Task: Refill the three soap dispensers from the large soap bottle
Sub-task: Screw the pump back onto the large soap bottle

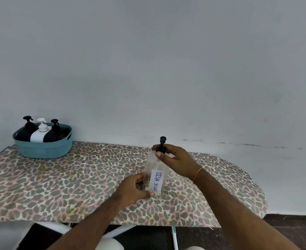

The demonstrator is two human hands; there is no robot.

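The clear dispenser (155, 175) labelled "DISH SOAP" stands upright on the leopard-print board (76, 177), well to the right of the teal basket (43, 147). The left hand (134, 189) curls round its base, thumb at the label's foot. The right hand (174, 159) pinches the black pump (162, 146) on top, fingers wrapped about the collar. Three pump bottles (42, 131), black, white, black, sit in that basket.

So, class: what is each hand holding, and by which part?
Both hold the clear dish soap bottle: left hand grips its base, right hand fingers pinch the black pump.
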